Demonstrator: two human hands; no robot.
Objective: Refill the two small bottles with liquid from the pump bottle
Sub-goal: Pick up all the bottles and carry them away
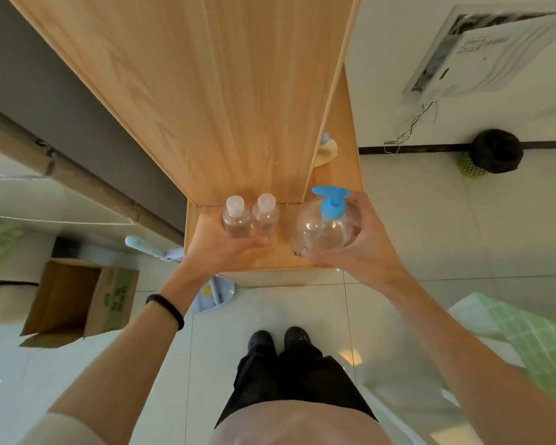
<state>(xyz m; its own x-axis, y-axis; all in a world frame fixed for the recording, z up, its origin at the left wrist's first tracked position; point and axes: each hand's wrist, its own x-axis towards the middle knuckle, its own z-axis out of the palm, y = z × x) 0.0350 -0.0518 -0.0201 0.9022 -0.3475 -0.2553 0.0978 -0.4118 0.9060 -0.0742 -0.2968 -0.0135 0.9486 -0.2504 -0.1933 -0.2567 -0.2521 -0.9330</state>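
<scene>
Two small bottles (236, 221) capped on shelf (270, 260) | left hand (219, 248) clasps both | right hand (363, 248) grips pump bottle (328, 229) | refilling judged not begun

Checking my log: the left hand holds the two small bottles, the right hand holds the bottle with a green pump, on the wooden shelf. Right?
No: the pump is blue, not green, as the head view shows. The left hand does hold the two small bottles and the right hand the pump bottle, on the wooden shelf.

Both arms were extended; the small bottles (236, 221) were gripped by the left hand (220, 250), the pump bottle (326, 231) by the right hand (365, 248).
</scene>
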